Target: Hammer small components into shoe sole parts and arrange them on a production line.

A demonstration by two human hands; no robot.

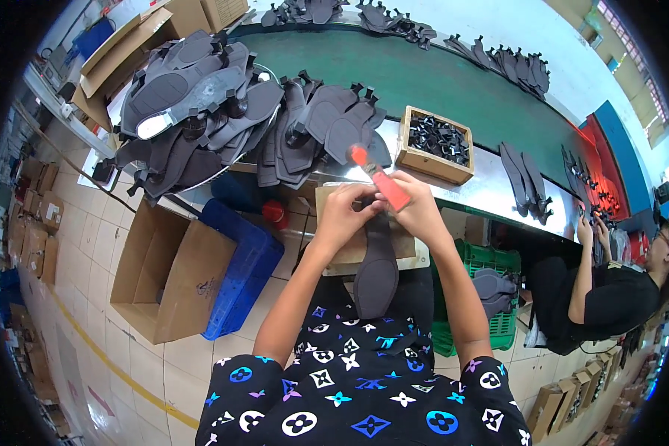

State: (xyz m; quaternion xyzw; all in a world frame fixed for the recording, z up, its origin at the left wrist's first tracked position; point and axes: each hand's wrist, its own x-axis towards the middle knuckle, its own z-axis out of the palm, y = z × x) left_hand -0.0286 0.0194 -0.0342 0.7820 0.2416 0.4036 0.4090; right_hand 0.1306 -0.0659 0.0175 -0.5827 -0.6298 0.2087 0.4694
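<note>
I am holding a dark sole [376, 271] upright over the wooden board [333, 253] at the bench edge, its heel end hanging toward my lap. My left hand [344, 212] is closing its fingers around the sole's top, steadying it. My right hand [416, 204] is gripping an orange-handled tool [379, 178] and working it at that top end. I judge I am trimming or fitting there; next calls for keeping the sole pinned and guiding the tool carefully.

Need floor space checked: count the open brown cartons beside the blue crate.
1: the carton stands on the floor, left of the blue crate. Others may be hidden; more boxes sit farther off.
</note>
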